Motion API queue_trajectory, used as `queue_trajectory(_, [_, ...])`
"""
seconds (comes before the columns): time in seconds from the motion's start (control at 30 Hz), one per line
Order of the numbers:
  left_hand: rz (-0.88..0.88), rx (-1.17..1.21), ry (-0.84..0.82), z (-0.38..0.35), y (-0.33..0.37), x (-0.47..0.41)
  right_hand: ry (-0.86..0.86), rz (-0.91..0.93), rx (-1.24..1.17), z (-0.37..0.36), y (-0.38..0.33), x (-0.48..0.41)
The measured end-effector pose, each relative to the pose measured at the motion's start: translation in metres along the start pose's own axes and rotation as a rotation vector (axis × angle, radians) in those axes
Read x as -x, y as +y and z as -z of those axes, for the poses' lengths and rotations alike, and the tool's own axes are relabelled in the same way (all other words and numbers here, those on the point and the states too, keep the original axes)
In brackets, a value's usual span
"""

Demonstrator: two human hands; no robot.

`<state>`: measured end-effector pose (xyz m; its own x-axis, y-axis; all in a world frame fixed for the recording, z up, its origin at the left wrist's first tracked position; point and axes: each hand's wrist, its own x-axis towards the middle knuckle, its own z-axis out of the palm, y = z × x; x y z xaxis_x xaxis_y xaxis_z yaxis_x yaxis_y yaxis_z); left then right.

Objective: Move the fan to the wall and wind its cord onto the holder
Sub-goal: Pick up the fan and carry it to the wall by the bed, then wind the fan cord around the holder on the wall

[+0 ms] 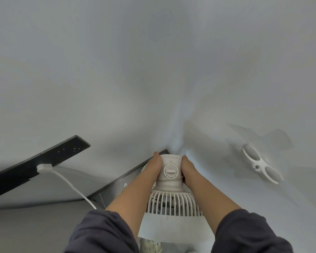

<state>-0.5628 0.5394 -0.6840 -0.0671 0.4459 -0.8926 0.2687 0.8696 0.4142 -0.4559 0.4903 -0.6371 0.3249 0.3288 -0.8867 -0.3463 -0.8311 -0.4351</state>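
Observation:
A white fan (pixel 171 181) stands low in the view, close to the corner of two pale walls, its round dial facing me and its ribbed grille below. My left hand (pixel 154 166) grips the left side of the motor housing. My right hand (pixel 187 168) grips the right side. A white cord (pixel 71 183) runs from a white plug (pixel 44 168) on the dark baseboard down toward the fan. A white two-loop cord holder (pixel 261 165) is fixed to the right wall, with nothing wound on it.
A black baseboard (pixel 26 170) runs along the left wall. A grey metal strip (pixel 117 185) lies on the grey floor under my left arm. A white shoe (pixel 152 245) shows at the bottom edge.

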Motion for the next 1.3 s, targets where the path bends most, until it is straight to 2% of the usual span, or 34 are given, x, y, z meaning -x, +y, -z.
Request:
queue_trajectory(0.2, [-0.127, -0.053, -0.005, 0.025, 0.006, 0.039, 0.15, 0.19, 0.135, 0.012, 0.004, 0.004])
queue_trajectory(0.33, [-0.236, -0.204, 0.011, 0.044, 0.008, 0.058, 0.139, 0.232, 0.12, 0.029, 0.01, 0.005])
queue_trajectory(0.43, [-0.445, -0.417, 0.125, 0.057, 0.008, 0.084, 0.131, 0.235, 0.091, 0.04, 0.01, 0.018])
queue_trajectory(0.5, [-0.611, -0.441, 0.187, 0.065, 0.009, 0.102, 0.13, 0.243, 0.035, 0.047, 0.007, 0.034])
queue_trajectory(0.57, [-0.772, -0.427, 0.184, 0.072, 0.013, 0.117, 0.128, 0.258, -0.025, 0.055, 0.003, 0.048])
queue_trajectory(0.67, [-0.945, -0.524, 0.132, 0.081, 0.013, 0.137, 0.131, 0.373, 0.061, 0.068, 0.004, 0.063])
queue_trajectory(0.77, [-1.013, -0.615, 0.089, 0.081, 0.005, 0.158, 0.137, 0.507, 0.178, 0.079, 0.014, 0.078])
queue_trajectory(0.87, [-0.998, -0.687, -0.001, 0.073, -0.005, 0.168, 0.133, 0.598, 0.194, 0.084, 0.024, 0.093])
queue_trajectory(0.93, [-1.025, -0.853, -0.045, 0.068, -0.013, 0.167, 0.147, 0.697, 0.254, 0.086, 0.029, 0.1])
queue_trajectory(1.03, [-1.143, -1.088, 0.02, 0.06, -0.017, 0.158, 0.186, 0.835, 0.384, 0.086, 0.03, 0.109])
queue_trajectory(1.17, [-1.263, -1.079, 0.108, 0.048, -0.011, 0.146, 0.221, 0.977, 0.315, 0.085, 0.028, 0.107])
queue_trajectory(1.3, [-1.356, -1.069, 0.195, 0.043, 0.006, 0.133, 0.238, 1.038, 0.201, 0.084, 0.026, 0.101])
